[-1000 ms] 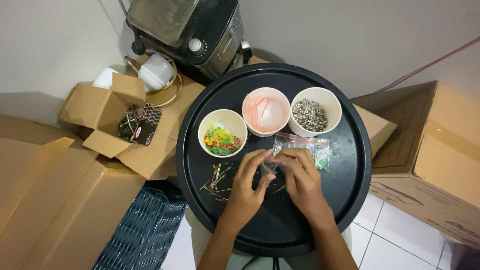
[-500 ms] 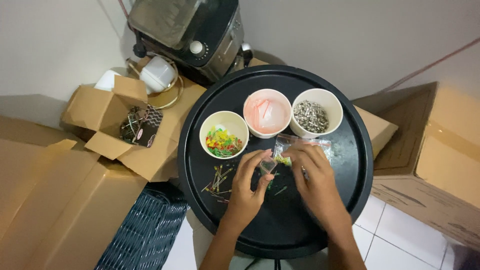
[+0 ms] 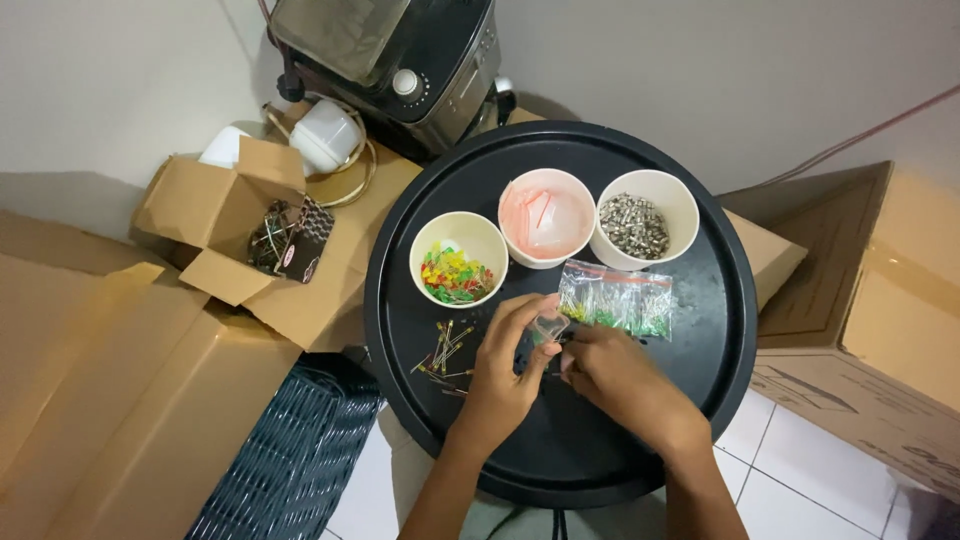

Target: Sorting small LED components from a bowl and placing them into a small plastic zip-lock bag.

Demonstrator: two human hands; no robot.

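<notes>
A round black tray (image 3: 690,380) lies below me. My left hand (image 3: 500,375) pinches a small clear plastic bag (image 3: 549,325) by its top. My right hand (image 3: 610,370) meets it from the right, fingertips at the bag's lower edge. Beside them lie clear bags of small green and yellow parts (image 3: 618,300). Left of my left hand is a loose pile of thin-legged parts (image 3: 445,355). Three white bowls stand at the tray's far side: one with coloured parts (image 3: 458,262), one with empty clear bags (image 3: 546,217), one with small metal pieces (image 3: 641,222).
Open cardboard boxes (image 3: 235,210) sit to the left, one holding wires. A dark appliance (image 3: 395,55) stands behind the tray, with a white bulb-like object (image 3: 325,135) beside it. A larger cardboard box (image 3: 880,300) is at right. A woven dark basket (image 3: 290,455) sits at lower left.
My hands have shifted slightly toward me and left. The small clear bag is now lifted off the pile of bags and held between both hands.
</notes>
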